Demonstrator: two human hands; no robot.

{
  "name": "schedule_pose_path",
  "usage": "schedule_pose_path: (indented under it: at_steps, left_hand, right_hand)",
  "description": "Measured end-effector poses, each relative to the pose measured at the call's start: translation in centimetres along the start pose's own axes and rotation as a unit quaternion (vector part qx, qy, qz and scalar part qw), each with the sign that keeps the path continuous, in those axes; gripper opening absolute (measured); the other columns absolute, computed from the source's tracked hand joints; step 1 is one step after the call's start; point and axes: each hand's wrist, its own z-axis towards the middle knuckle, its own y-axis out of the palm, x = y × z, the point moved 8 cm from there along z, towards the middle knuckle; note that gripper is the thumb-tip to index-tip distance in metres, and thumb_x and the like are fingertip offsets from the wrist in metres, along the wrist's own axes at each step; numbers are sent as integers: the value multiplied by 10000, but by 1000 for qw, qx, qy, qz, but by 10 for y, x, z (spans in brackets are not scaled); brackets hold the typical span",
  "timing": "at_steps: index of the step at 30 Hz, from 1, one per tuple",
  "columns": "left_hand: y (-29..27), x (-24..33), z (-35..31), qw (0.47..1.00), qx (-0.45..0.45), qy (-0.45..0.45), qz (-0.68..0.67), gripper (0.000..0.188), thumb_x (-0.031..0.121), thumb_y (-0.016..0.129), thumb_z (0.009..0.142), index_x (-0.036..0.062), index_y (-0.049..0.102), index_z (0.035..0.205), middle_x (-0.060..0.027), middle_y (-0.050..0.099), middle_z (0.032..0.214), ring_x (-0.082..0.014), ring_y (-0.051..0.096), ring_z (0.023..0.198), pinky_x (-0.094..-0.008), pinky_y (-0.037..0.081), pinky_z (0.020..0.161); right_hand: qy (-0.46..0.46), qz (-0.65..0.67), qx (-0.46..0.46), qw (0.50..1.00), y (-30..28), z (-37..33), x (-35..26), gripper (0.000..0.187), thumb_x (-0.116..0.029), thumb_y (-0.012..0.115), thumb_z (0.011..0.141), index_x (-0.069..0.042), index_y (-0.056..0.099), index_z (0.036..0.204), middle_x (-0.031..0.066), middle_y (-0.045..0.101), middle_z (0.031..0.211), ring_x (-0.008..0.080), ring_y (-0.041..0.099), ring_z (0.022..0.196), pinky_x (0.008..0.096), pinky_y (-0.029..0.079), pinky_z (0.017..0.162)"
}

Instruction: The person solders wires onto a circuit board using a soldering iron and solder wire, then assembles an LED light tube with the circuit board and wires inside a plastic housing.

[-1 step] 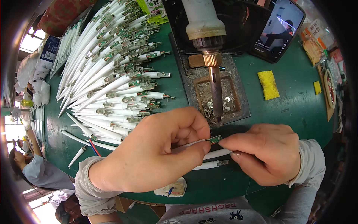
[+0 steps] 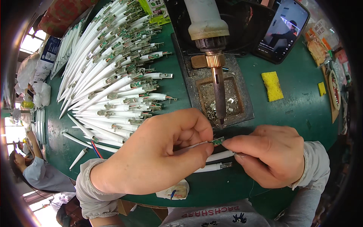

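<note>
Between its thumb and fingers my left hand (image 2: 162, 151) pinches a slim white part whose end carries a small green circuit board (image 2: 218, 141). My right hand (image 2: 268, 155) is closed, thumb and forefinger at the tip of that board; whatever they pinch is too small to make out. Just below lie two white tubes, the nearer one (image 2: 210, 167) with a metal-ended tip. Above my fingertips, a soldering iron (image 2: 219, 94) points down from its pale handle, apart from the board. Fingers of the left hand hide much of the held part.
Many white tubes with board ends (image 2: 109, 75) fan out at the left. Under the iron is a solder-strewn tray (image 2: 242, 109). A yellow sponge (image 2: 272, 86), a lit phone (image 2: 281, 32) and a small pad (image 2: 176, 190) lie on the green table (image 2: 302, 106). Another person (image 2: 41, 170) sits far left.
</note>
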Motion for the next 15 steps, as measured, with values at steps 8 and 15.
schedule_pose_path:
  at_steps: [8,15]
  left_hand:
    - [0,-4,2,1000,2,-4,-19,167,-2,594,903,-18,536,1059,-41,639,864,-93,635,792,-187,450,596]
    - [-1,2,2,1000,9,17,-12,151,17,598,911,-26,531,1040,-47,644,841,-73,618,766,-177,438,584]
  right_hand:
    - [-56,-19,-5,998,6,-6,0,380,75,714,686,13,652,1056,60,647,716,185,610,542,288,492,492]
    - [-42,28,-39,998,10,-3,0,337,68,692,680,49,643,1013,89,604,688,215,596,544,298,483,474]
